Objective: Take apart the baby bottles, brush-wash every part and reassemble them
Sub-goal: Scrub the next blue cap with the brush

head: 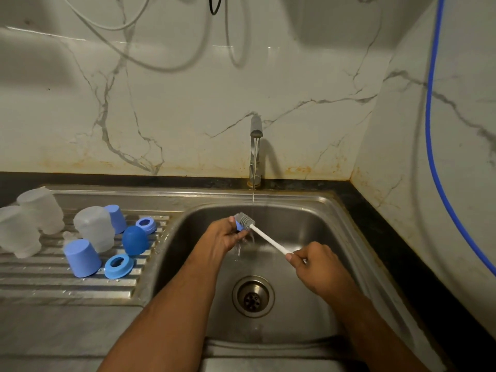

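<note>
Mid-wash: left hand (222, 236) grips small blue part (239, 226), right hand (312, 260) grips brush (264, 234); disassembled parts at 9 o'clock on drainboard (67, 285); reassembly pending

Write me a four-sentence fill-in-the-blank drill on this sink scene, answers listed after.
1. The right hand grips the white handle of the ____.
2. The left hand holds a small ____-coloured part under the running tap.
3. The washed caps and rings lie on the ribbed ____ beside the sink basin.
4. The two blue rings lie ____ the basin.

Missing words: brush; blue; drainboard; outside
</note>
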